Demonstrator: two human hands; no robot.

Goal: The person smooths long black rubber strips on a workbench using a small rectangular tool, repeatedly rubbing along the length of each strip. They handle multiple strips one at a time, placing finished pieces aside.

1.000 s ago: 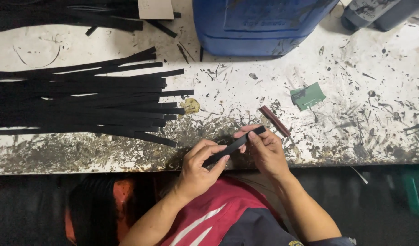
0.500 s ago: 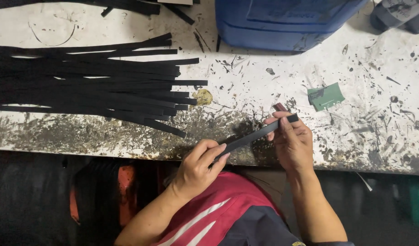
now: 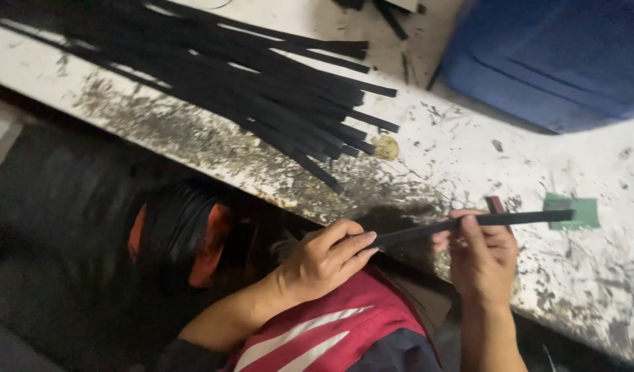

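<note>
A long black strip (image 3: 517,220) is held level over the near edge of the stained white workbench (image 3: 468,158). My left hand (image 3: 324,258) pinches its left end between thumb and fingers. My right hand (image 3: 479,258) grips the strip near its middle, and the free right end sticks out over a small green square (image 3: 579,210). A short dark red piece (image 3: 495,204) pokes up just behind my right hand.
A big pile of black strips (image 3: 262,76) fans across the bench at upper left. A blue plastic container (image 3: 558,55) stands at the back right. A small yellowish blob (image 3: 386,147) lies by the strip ends. Below the bench sits an orange and black object (image 3: 179,234).
The camera has tilted and swung left. More of the black strip now sticks out to the right past my right hand, and my two hands are farther apart along it.
</note>
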